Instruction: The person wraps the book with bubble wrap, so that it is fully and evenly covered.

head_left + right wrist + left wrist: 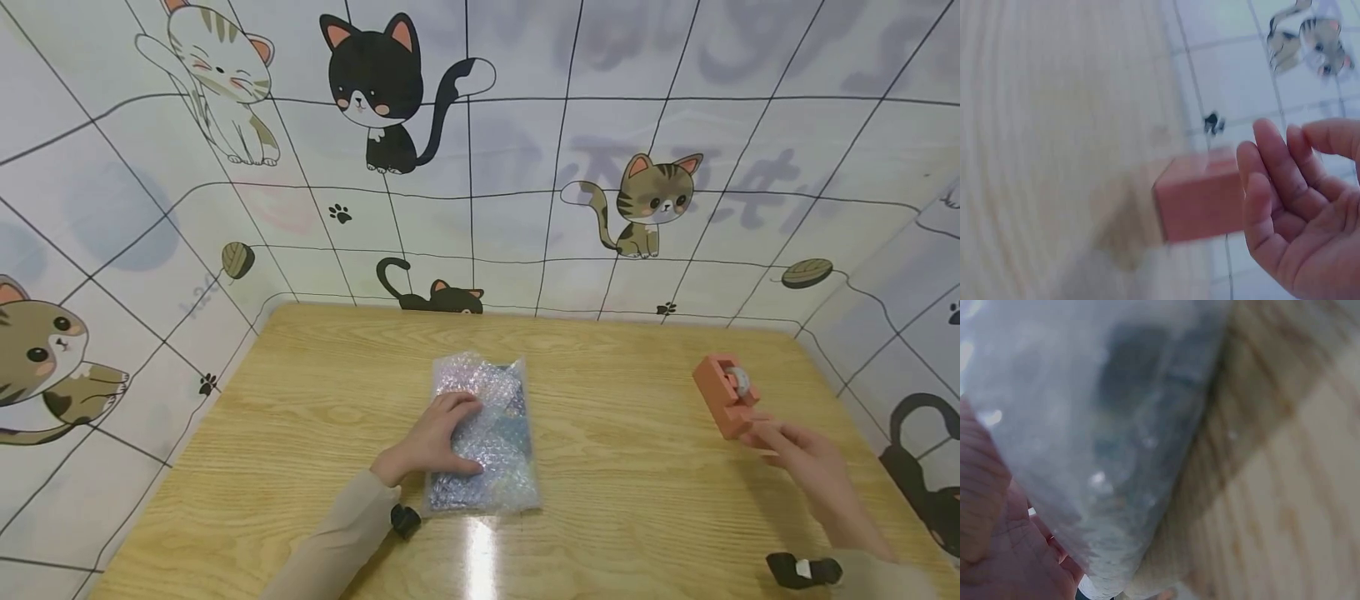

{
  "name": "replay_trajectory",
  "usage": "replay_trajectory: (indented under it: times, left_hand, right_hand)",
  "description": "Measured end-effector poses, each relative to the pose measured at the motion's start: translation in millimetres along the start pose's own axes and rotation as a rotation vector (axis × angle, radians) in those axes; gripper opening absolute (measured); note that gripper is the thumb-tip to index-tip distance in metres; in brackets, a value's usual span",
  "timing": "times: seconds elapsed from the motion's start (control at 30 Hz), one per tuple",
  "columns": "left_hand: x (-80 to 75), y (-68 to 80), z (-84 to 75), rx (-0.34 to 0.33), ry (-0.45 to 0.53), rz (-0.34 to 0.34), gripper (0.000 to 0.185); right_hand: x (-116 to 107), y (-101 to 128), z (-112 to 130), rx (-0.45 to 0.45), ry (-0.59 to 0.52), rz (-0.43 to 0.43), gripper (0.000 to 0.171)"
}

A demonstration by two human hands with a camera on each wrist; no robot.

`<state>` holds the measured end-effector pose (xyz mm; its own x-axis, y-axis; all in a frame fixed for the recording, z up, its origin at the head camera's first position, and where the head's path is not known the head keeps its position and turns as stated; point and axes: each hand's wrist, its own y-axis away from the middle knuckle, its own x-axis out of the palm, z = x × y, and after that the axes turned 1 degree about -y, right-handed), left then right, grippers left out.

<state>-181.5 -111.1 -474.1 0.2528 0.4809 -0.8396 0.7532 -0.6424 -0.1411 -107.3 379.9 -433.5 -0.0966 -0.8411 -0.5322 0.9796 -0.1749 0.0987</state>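
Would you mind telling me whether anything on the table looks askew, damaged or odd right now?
Nothing looks damaged or spilled. The bubble-wrapped parcel lies flat on the table under the left hand. The pink tape dispenser sits at an angle to the table edge near the right hand, which is hardly odd.

Bubble-wrap packet [486,433] flat mid-table; pink tape dispenser [726,406] near right edge
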Motion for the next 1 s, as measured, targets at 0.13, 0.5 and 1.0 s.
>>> replay_trajectory:
  times: [0.13, 0.5, 1.0]
  left_hand:
    - [0.4, 0.7, 0.7, 0.002, -0.002, -0.002, 0.088]
    - [2.0, 1.1, 3.4, 0.011, -0.002, -0.003, 0.088]
    - [4.0, 0.0, 7.0, 0.028, -0.013, -0.016, 0.088]
  right_hand:
    - [11, 0, 18, -0.042, -0.014, -0.057, 0.029]
    - [42, -9, 55, -0.141, -0.050, -0.019, 0.024]
    - [83, -24, 91, -0.227, -0.094, 0.043, 0.033]
